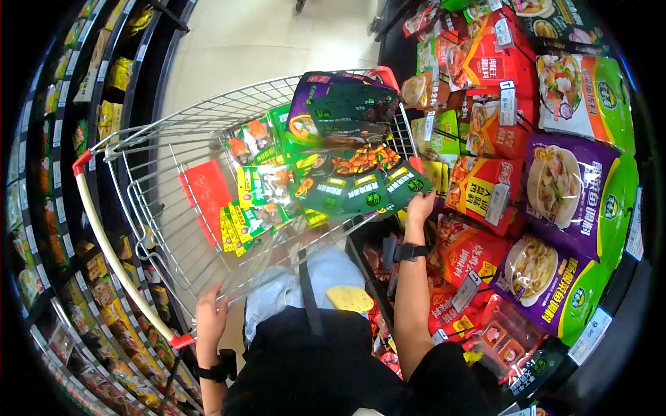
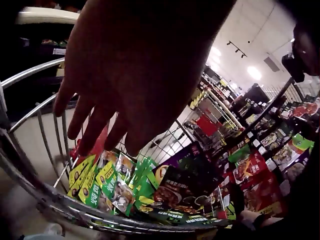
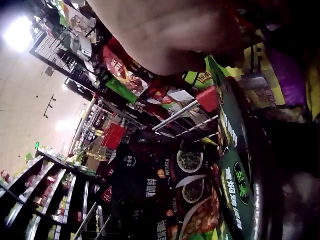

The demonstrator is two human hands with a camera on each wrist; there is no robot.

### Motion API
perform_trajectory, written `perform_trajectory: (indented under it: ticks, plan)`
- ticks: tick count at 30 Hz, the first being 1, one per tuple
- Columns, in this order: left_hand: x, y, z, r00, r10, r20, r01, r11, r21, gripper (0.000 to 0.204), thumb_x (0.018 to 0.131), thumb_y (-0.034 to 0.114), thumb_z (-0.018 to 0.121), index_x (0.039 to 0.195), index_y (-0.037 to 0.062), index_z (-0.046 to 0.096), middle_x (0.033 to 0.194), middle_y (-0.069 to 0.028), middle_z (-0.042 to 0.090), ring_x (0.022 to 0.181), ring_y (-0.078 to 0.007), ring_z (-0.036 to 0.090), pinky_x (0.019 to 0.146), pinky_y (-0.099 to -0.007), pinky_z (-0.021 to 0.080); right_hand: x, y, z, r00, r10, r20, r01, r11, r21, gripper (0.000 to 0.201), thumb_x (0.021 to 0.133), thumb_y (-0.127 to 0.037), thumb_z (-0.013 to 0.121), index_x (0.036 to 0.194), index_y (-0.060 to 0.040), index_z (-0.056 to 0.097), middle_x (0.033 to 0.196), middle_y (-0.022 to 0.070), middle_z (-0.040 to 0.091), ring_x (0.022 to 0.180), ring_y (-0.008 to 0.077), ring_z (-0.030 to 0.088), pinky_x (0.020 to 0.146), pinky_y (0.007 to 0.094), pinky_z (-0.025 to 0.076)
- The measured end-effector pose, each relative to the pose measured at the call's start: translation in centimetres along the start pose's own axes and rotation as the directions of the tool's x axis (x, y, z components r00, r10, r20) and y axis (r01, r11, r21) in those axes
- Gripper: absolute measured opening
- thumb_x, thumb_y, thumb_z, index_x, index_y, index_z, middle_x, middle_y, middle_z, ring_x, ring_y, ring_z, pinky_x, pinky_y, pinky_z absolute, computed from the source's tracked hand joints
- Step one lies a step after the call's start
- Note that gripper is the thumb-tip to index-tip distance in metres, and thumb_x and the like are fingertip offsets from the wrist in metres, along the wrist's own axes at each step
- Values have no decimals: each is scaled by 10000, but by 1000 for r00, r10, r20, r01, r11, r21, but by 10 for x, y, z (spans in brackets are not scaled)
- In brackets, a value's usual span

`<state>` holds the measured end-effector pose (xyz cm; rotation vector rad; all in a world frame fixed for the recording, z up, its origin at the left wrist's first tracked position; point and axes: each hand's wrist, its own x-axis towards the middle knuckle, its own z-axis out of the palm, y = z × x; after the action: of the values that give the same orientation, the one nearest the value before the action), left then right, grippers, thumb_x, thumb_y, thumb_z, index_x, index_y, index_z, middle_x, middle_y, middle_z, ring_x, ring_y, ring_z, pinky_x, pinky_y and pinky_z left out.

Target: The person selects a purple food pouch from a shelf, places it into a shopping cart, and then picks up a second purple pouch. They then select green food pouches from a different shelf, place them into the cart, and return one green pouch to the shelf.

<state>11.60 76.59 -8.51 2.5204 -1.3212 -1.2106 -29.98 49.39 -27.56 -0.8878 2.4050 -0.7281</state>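
Observation:
My right hand (image 1: 419, 209) is at the cart's right rim and pinches the edge of a dark green seasoning packet (image 1: 374, 200) with a picture of diced food. In the right wrist view the packet (image 3: 235, 185) stands close below the hand (image 3: 175, 35), whose fingertips are partly hidden. More dark packets (image 1: 354, 111) lie beneath and beyond it in the cart. My left hand (image 1: 211, 319) is beside the cart's near side, below the handle end. Its fingers (image 2: 90, 130) are spread and hold nothing in the left wrist view.
The wire shopping cart (image 1: 177, 125) also holds yellow-and-green packets (image 1: 267, 197) and a red panel (image 1: 207, 197). Its pale handle (image 1: 111, 253) is at left. Shelves of pouches (image 1: 565, 180) flank the right, and another shelf (image 1: 97, 277) runs along the left. Tiled floor (image 1: 277, 35) stretches ahead.

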Motion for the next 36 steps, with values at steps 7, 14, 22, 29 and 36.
perform_trajectory:
  ticks: [7,14,22,29,36]
  plan:
    - [-11,-2,10,998,-48,43,49,998,-31,325,768,108,554,1080,29,512,946,-185,580,901,-349,531,789,-394,414,-17,-17,-7,989,-80,-126,69,994,-85,416,730,-19,582,1113,47,432,1044,203,513,962,334,495,843,403,372]
    - [-11,4,17,997,-68,26,70,991,-111,320,763,50,538,1080,21,506,928,-188,582,882,-350,542,766,-389,423,-67,-38,27,819,-528,224,568,802,-186,95,745,-51,500,784,10,561,749,233,570,747,368,555,681,432,439]
    - [-28,-4,21,988,-148,42,154,954,-258,313,770,37,495,1081,-3,494,944,-196,585,913,-358,543,787,-380,422,-101,-10,119,786,169,595,137,890,-435,321,672,-157,585,878,88,557,922,271,579,888,391,565,765,423,449]
    - [-31,-2,24,993,-120,20,121,963,-240,291,777,47,472,1059,-18,501,965,-204,579,932,-368,533,809,-389,412,-98,-56,110,925,96,367,167,765,-621,510,754,-125,562,1147,96,326,955,238,577,919,341,565,749,409,471]
    - [-15,-8,34,999,-43,-21,39,987,-157,299,796,76,501,1087,8,507,955,-178,594,913,-337,568,780,-363,434,-12,-46,76,840,117,530,392,545,-741,380,651,-342,687,930,-89,635,1020,115,590,1013,331,504,822,405,430]
